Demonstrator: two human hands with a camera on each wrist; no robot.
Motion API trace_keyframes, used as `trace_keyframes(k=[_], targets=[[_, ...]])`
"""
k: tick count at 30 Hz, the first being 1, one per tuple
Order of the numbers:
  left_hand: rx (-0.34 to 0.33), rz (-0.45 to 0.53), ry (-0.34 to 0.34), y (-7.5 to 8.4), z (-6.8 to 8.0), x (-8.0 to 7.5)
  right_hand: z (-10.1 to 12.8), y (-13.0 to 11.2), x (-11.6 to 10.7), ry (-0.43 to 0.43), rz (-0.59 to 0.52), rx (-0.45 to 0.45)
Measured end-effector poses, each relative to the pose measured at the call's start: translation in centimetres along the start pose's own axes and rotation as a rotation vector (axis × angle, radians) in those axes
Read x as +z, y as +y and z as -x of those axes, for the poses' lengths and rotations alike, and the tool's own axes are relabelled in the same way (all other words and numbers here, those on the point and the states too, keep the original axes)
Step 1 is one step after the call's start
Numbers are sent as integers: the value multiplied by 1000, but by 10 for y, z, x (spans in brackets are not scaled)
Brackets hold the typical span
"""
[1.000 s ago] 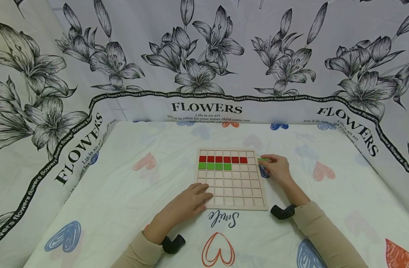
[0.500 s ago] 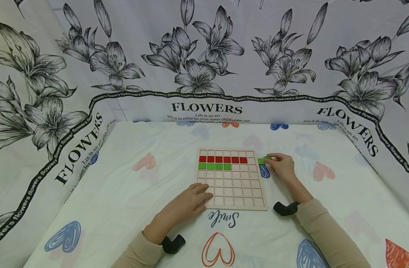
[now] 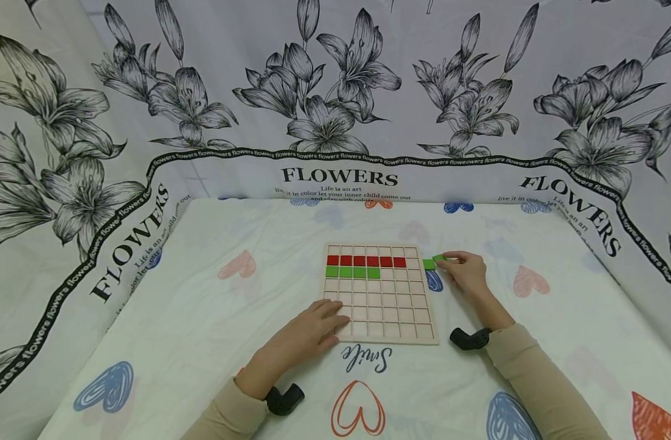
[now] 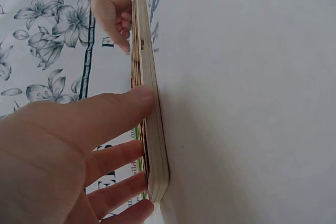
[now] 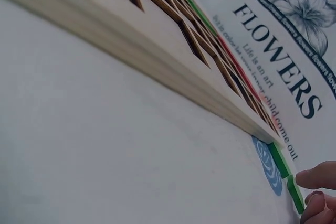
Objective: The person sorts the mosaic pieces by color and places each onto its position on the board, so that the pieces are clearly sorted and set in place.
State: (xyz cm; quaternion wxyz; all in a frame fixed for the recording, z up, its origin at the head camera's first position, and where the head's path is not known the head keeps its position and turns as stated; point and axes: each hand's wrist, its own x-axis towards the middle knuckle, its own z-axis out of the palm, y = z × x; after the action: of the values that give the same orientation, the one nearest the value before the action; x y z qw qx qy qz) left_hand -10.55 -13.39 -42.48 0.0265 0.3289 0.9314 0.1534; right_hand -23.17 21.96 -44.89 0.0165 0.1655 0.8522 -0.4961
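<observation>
My left hand (image 3: 308,333) lies flat on the board's (image 3: 381,318) near corner, fingers straight, to keep it from sliding. My right hand (image 3: 466,272) pinches a green tile (image 3: 439,259), flat and square, on the worktop (image 3: 203,318) just beside the board's right edge.
</observation>
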Motion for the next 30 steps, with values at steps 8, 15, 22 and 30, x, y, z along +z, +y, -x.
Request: trace_keyframes(k=[8,15,22,30], targets=[[12,1,-2,1,-1,-1,-4,4,-2,20,-10,49],[-8,5,-7,0,-1,0,-5,7,3,45,-2,43],[0,6,0,0,0,0,-3,7,4,56,-3,61],[9,-1,5,0,0,0,-2,5,4,56,-18,75]])
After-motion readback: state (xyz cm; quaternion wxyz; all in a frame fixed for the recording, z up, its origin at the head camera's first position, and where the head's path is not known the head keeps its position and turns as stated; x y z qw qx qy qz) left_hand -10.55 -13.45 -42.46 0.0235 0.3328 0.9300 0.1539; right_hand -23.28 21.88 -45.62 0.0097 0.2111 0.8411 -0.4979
